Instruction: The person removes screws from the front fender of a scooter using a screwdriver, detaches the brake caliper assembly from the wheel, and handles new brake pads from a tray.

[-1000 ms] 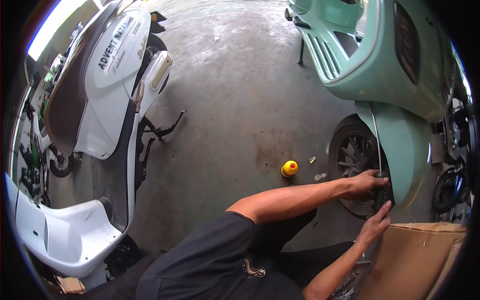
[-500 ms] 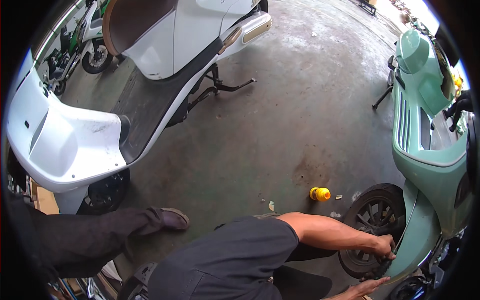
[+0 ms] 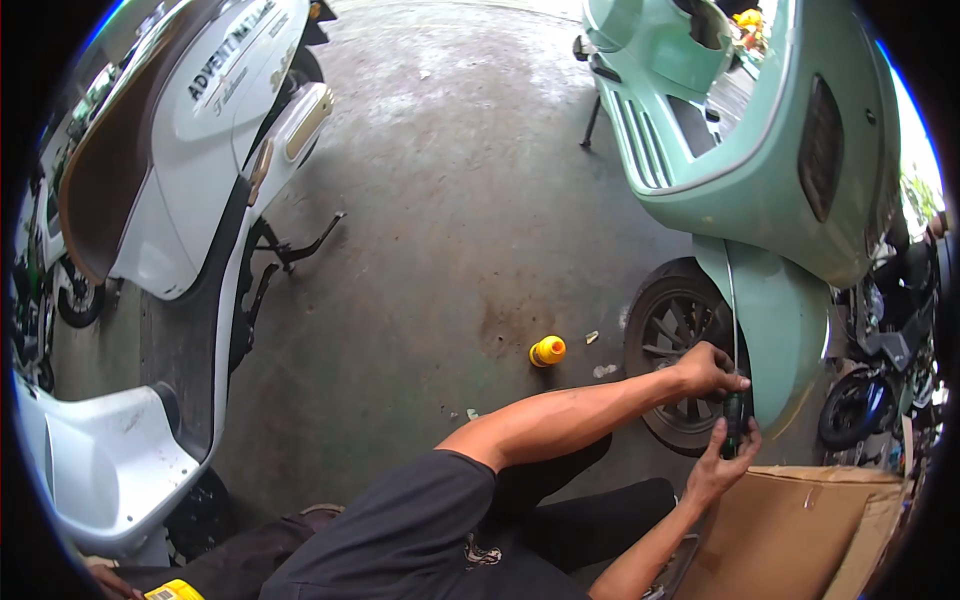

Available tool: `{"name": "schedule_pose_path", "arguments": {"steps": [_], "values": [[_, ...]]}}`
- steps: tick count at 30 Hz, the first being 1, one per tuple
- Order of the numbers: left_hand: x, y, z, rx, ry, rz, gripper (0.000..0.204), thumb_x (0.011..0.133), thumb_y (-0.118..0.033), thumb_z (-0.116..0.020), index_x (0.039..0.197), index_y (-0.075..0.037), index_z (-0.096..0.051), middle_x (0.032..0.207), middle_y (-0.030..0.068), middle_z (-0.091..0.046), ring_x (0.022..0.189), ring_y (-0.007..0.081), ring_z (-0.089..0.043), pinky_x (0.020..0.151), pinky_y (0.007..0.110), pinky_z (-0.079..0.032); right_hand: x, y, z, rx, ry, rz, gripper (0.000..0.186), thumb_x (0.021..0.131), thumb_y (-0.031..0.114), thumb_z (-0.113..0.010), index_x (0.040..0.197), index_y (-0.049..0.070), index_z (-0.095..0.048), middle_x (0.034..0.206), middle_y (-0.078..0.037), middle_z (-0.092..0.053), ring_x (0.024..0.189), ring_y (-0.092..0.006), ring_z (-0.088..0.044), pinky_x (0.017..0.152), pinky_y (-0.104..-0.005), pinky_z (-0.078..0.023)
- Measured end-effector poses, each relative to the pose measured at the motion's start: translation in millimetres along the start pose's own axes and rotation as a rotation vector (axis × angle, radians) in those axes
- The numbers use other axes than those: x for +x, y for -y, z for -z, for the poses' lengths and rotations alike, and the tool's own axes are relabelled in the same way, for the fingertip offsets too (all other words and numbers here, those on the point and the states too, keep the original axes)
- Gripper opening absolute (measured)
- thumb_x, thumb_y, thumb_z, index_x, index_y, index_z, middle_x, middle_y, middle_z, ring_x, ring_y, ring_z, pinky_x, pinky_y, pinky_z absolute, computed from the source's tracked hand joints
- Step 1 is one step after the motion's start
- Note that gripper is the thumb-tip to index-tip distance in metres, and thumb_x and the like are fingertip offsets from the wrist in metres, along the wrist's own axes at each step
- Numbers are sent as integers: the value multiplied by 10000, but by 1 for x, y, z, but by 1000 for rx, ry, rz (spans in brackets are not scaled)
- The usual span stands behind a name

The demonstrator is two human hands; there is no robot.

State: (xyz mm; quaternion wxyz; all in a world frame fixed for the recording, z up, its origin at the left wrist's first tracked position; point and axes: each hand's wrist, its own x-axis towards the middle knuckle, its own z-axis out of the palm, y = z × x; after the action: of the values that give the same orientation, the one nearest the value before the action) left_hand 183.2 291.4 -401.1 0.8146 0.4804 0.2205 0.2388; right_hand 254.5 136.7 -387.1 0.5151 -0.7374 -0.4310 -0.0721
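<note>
My left arm reaches across to the mint-green scooter [image 3: 790, 320], beside its front wheel. My left hand [image 3: 708, 370] closes round the upper end of a long-shafted screwdriver [image 3: 735, 408] with a dark green handle. Below it, my right hand [image 3: 722, 468] grips the lower part of that handle. The thin shaft runs up along the edge of the front fender [image 3: 775, 345]; its tip is too small to make out. Behind my left hand, the spoked front wheel [image 3: 655, 335] is partly covered.
A yellow bottle [image 3: 547, 351] stands on the concrete floor near small scraps. A brown cardboard box [image 3: 790, 530] is at the lower right. A white scooter [image 3: 115, 455] fills the left side. Another person's hand [image 3: 112, 580] is near a yellow object [image 3: 172, 591]; motorcycles [image 3: 865, 390] stand at right.
The view has swung right, so the scooters and bottle sit further left. My right hand has gone from an outstretched palm below the handle to gripping it. The screwdriver is now more upright.
</note>
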Motion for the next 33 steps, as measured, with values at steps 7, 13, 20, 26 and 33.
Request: {"name": "schedule_pose_path", "arguments": {"steps": [7,13,20,26,33], "values": [[-6,-4,1,-274,197,15,469,934,-255,-741,1270,40,-599,1081,101,-714,886,186,-685,788,323,-555,10,5,-6,355,140,-726,550,986,596,-515,917,64,-640,726,2,-583,589,-62,-480,489,-239,-310],[-7,-6,6,-222,75,88,459,923,-286,-754,1192,58,-613,1039,126,-697,877,209,-682,754,324,-507,9,22,6,-18,45,-90,636,1021,545,-499,814,-41,-632,630,-95,-594,581,-186,-535,593,-360,-441],[-13,-10,9,-52,62,112,496,974,-320,-686,1292,35,-549,1159,81,-694,874,157,-651,689,296,-486,1,16,3,271,51,-148,520,999,447,-598,885,-57,-658,702,-127,-622,657,-212,-590,631,-371,-475],[-14,0,14,-304,163,62,512,988,-228,-667,1368,49,-464,1057,93,-673,921,161,-663,772,298,-535,6,17,-1,157,120,-474,510,1008,415,-580,929,-79,-682,836,-175,-699,775,-306,-662,727,-408,-495],[-9,0,23,-206,118,86,449,978,-183,-673,1336,34,-512,1075,82,-677,898,166,-659,796,328,-535,2,26,0,73,5,-171,507,1013,424,-574,968,-71,-671,838,-181,-693,831,-319,-685,800,-405,-509]]}}
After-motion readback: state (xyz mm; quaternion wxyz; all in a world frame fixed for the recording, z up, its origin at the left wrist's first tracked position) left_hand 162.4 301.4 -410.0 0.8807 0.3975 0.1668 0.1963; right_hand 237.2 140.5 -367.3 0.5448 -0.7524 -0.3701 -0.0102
